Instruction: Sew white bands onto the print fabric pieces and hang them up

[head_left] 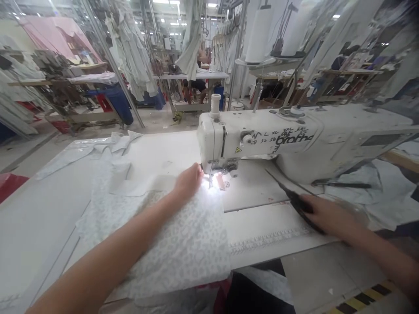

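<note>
From where I stand, the single camera sits on the person's head and faces forward and downward, rather near above the pale, grey-spotted cloth (186, 246) and the long, white sewing machine (238, 137), its view reaching far behind to hanging white garments (129, 52).

I see the person's bare left arm (122, 244) stretched well out, the left hand (188, 179) bunched close beside the needle end of the Brother sewing machine (242, 139); the right hand (322, 213), nearer the body than the machine, curls in a grip.
</note>
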The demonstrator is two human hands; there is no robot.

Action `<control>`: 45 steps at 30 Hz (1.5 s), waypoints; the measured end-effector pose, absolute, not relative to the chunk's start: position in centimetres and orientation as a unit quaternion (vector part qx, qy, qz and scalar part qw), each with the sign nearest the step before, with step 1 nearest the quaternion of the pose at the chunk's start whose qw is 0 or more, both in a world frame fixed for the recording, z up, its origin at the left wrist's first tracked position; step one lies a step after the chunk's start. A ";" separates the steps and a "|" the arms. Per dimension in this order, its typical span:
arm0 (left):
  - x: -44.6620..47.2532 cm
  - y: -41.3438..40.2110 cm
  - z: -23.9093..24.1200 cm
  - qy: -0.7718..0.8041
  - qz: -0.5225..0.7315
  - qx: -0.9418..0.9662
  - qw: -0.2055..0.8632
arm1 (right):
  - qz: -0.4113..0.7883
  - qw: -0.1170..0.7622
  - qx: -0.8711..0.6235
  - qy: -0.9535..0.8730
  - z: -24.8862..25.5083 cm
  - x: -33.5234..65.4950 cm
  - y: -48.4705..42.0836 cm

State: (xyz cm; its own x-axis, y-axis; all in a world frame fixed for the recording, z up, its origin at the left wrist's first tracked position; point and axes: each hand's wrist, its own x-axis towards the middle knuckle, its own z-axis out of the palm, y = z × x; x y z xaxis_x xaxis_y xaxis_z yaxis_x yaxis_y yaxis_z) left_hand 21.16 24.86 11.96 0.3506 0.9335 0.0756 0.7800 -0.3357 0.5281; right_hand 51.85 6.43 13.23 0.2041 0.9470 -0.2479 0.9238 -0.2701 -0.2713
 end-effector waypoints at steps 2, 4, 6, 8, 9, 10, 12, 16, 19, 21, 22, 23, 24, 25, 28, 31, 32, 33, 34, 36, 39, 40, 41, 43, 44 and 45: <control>20.0 22.7 12.9 0.542 0.168 0.783 0.254 | 0.264 0.116 -0.724 -0.626 13.1 49.0 2.9; 18.7 19.7 13.4 0.529 0.145 0.762 0.343 | 0.348 0.141 -0.696 -0.611 12.6 45.8 -1.0; 17.5 16.3 13.7 0.505 0.140 0.704 0.480 | 0.404 0.158 -0.682 -0.589 11.8 42.7 -4.1; 16.7 13.1 13.9 0.479 0.144 0.624 0.600 | 0.429 0.167 -0.686 -0.564 10.9 40.4 -5.8; 16.4 11.8 14.0 0.471 0.142 0.595 0.635 | 0.436 0.171 -0.688 -0.554 10.4 39.5 -6.1; 16.2 10.6 14.1 0.466 0.132 0.583 0.652 | 0.444 0.175 -0.685 -0.550 10.1 38.9 -6.2; 15.9 8.9 14.4 0.459 0.108 0.580 0.664 | 0.457 0.189 -0.670 -0.554 9.8 38.0 -5.8; 15.8 6.8 14.9 0.445 0.092 0.589 0.668 | 0.452 0.199 -0.647 -0.581 10.8 37.0 -4.9; 15.9 5.6 15.0 0.431 0.092 0.588 0.678 | 0.433 0.205 -0.639 -0.602 11.8 36.3 -4.9; 16.0 4.9 15.0 0.416 0.087 0.593 0.684 | 0.420 0.210 -0.638 -0.610 11.9 35.8 -5.2; 16.0 4.6 14.9 0.409 0.082 0.599 0.684 | 0.416 0.212 -0.638 -0.612 11.8 35.6 -5.4; 16.0 4.4 14.9 0.404 0.078 0.605 0.682 | 0.412 0.214 -0.640 -0.612 11.6 35.5 -5.7; 16.0 4.1 14.8 0.398 0.077 0.610 0.681 | 0.410 0.215 -0.644 -0.609 11.2 35.3 -6.1; 16.0 3.9 14.6 0.392 0.078 0.613 0.681 | 0.411 0.213 -0.648 -0.605 10.8 35.2 -6.4; 16.0 3.3 14.0 0.388 0.082 0.615 0.681 | 0.418 0.195 -0.660 -0.593 9.4 35.1 -7.6; 16.1 2.8 13.1 0.415 0.060 0.619 0.664 | 0.416 0.184 -0.669 -0.588 8.3 35.0 -8.6; 16.1 2.7 12.9 0.422 0.046 0.621 0.659 | 0.410 0.185 -0.672 -0.588 8.1 35.0 -8.7; 16.2 2.6 12.8 0.427 0.033 0.622 0.656 | 0.405 0.186 -0.674 -0.589 7.9 35.0 -8.8; 16.3 2.6 12.8 0.430 0.019 0.621 0.656 | 0.401 0.186 -0.675 -0.590 7.7 35.0 -8.9; 16.5 2.5 13.1 0.437 0.000 0.611 0.660 | 0.400 0.189 -0.675 -0.590 7.5 35.2 -9.0; 16.5 2.4 13.7 0.499 0.022 0.555 0.665 | 0.400 0.203 -0.681 -0.579 7.3 35.5 -9.4; 16.4 2.4 13.8 0.524 0.043 0.529 0.666 | 0.395 0.207 -0.684 -0.577 7.4 35.5 -9.6; 16.3 2.4 13.7 0.545 0.066 0.505 0.666 | 0.386 0.207 -0.688 -0.578 7.4 35.5 -9.8; 16.0 2.4 13.3 0.563 0.114 0.470 0.670 | 0.365 0.196 -0.695 -0.588 7.6 35.3 -10.2; 15.8 2.5 13.0 0.562 0.136 0.462 0.672 | 0.355 0.188 -0.697 -0.594 7.6 35.2 -10.3; 15.6 2.5 12.7 0.562 0.156 0.459 0.671 | 0.347 0.182 -0.701 -0.596 7.7 35.0 -10.4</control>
State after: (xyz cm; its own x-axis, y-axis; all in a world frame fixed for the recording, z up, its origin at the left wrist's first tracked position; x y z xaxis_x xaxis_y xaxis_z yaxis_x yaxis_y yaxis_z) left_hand 15.64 2.45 12.72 0.3203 0.7248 -0.6100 0.3053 0.5306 0.7908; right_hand 35.00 -10.40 7.70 0.0475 0.9618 -0.2696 0.7095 -0.2224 -0.6687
